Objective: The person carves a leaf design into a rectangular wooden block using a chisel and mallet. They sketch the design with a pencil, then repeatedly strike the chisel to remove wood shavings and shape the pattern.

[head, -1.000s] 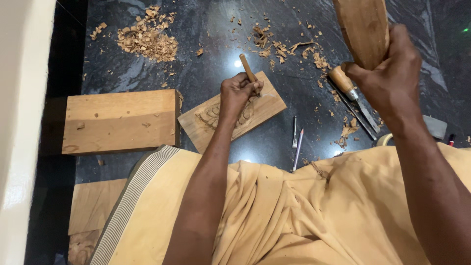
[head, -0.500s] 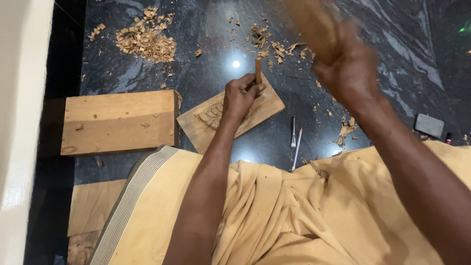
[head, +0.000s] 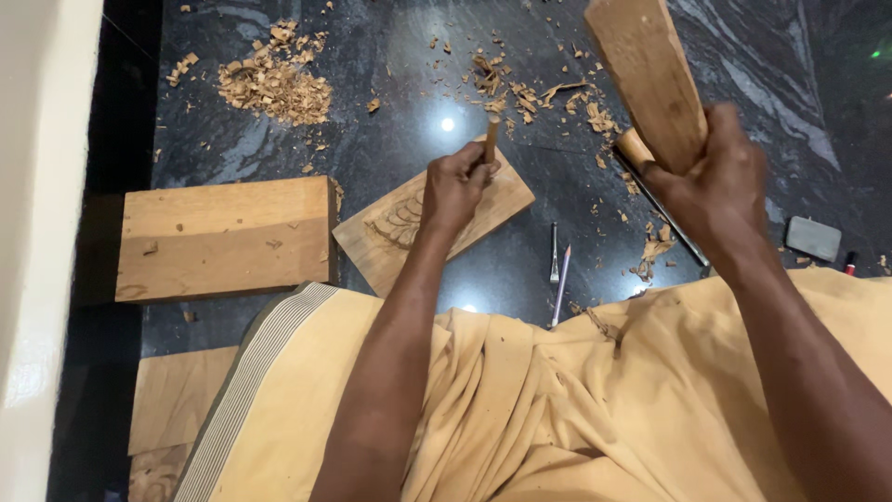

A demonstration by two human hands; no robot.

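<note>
Our left hand (head: 453, 186) clamps the chisel (head: 491, 139) upright on the carved panel (head: 502, 200); our right hand (head: 715, 191) grips the wooden mallet (head: 646, 74) raised above, poised for striking.

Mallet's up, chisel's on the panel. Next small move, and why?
Probably bring the mallet down onto the chisel handle's top. The right hand holds the mallet raised, apart from the chisel; the left hand grips the chisel upright, its tip hidden behind the hand, over the carved panel. Chips on the floor suggest cutting is under way.
</note>
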